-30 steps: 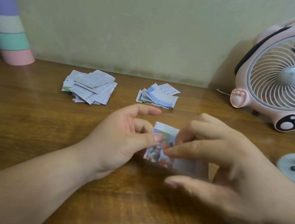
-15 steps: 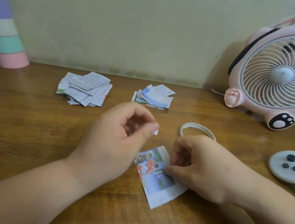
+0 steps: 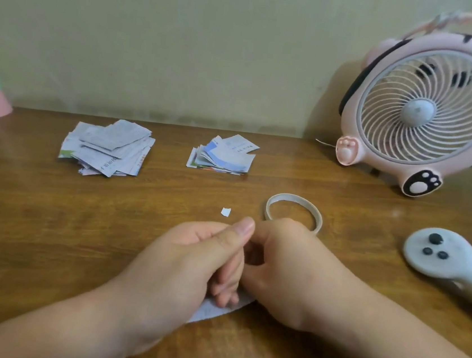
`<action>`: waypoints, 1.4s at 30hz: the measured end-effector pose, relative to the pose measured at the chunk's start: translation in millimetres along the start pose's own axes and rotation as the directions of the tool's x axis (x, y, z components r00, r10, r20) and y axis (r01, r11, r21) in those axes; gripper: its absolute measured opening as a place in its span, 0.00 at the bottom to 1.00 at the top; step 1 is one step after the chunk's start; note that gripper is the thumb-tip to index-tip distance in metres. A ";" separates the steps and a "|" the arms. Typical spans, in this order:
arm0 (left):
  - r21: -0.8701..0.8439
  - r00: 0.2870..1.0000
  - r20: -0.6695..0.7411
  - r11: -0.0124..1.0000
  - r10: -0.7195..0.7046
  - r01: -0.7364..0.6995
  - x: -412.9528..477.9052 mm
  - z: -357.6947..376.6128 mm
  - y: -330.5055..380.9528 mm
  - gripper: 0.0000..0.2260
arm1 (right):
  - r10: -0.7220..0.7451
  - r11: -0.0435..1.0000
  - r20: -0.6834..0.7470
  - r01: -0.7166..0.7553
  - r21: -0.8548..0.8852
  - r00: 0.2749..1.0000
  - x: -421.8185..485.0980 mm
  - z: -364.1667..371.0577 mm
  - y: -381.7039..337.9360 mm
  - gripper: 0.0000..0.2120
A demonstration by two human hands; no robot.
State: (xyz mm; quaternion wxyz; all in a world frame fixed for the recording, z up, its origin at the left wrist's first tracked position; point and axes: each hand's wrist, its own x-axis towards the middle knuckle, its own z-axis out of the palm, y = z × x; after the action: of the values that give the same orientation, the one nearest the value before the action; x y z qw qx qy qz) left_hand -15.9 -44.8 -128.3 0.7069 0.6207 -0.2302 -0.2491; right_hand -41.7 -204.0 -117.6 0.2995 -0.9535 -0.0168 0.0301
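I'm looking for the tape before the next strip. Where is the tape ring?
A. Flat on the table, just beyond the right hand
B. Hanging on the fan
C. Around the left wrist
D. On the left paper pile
A: the tape ring lies flat on the table, its near edge hidden behind the right hand.

Left hand against right hand, fingers curled

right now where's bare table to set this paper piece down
Widest bare wood: the table left of the left hand, in front of the left paper pile. A smaller strip lies between the tape ring and the controller, in front of the fan. Crowded: the middle, where the right hand, the paper scrap and the tape ring sit close.
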 end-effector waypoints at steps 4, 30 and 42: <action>0.140 0.997 0.071 0.990 -0.039 0.028 3.0 -4.3 4.4 0.22 | -0.078 0.989 0.101 0.089 -0.115 0.992 -3.4 -20.3 1.0 0.06; -0.100 0.973 -0.227 0.995 -0.046 0.024 3.4 -4.0 -0.2 0.26 | -0.273 0.956 0.201 0.241 0.168 0.941 -10.9 -61.7 16.1 0.03; -0.127 0.982 -0.188 0.991 0.026 -0.051 2.9 -5.5 -2.4 0.31 | -0.320 0.930 0.119 0.288 0.226 0.940 -14.5 -47.4 11.4 0.10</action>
State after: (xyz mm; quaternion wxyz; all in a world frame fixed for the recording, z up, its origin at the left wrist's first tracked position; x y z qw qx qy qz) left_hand -10.4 -42.6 -131.4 0.7692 0.5888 -0.1585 -0.1911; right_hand -52.8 -241.0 -84.6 0.3952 -0.8980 -0.1845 0.0585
